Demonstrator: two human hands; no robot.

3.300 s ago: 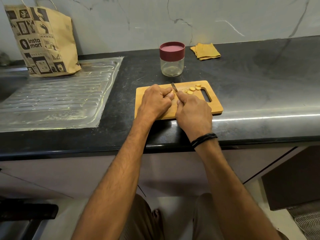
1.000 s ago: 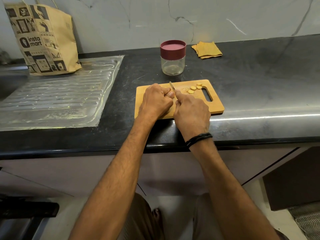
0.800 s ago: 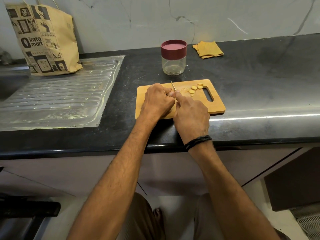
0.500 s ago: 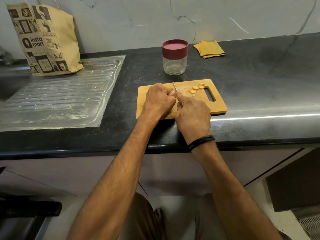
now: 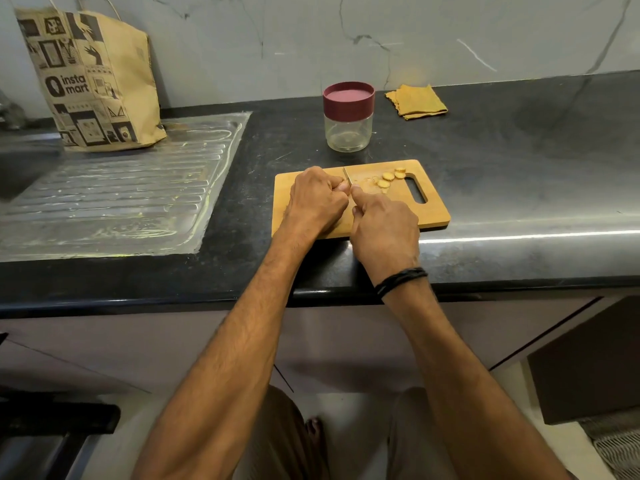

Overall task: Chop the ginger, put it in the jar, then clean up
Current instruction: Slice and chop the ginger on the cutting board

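While the left hand (image 5: 317,202) sat knuckles-up on the cutting board (image 5: 433,213), its fingers were curled tightly under, pressed together, with one fingertip showing just beside the blade. Whatever lay beneath them was hidden, so I could not tell whether they pinched an uncut piece. The right hand (image 5: 384,230) gripped the knife (image 5: 347,175): its fingers were wrapped round the handle, which the hand covered, and the forefinger stretched forward toward the back of the blade. Only a short, thin length of blade showed, rising between the two hands, which were almost touching.

Just to the right of the blade lay the ginger slices (image 5: 388,176), a few pale yellow rounds in a loose line, with small scraps near them, running toward the board's handle slot. A black wristband (image 5: 400,280) circled the right wrist.

The board rested on a black countertop (image 5: 519,150), close to its front edge. Behind the board, apart from it, stood the jar (image 5: 348,129), clear and upright, with its maroon lid (image 5: 348,97) on. A folded yellow cloth (image 5: 415,101) lay to the jar's right, near the wall. Well to the left, a printed paper bag (image 5: 90,81) stood at the back of a ribbed steel drainboard (image 5: 114,195).
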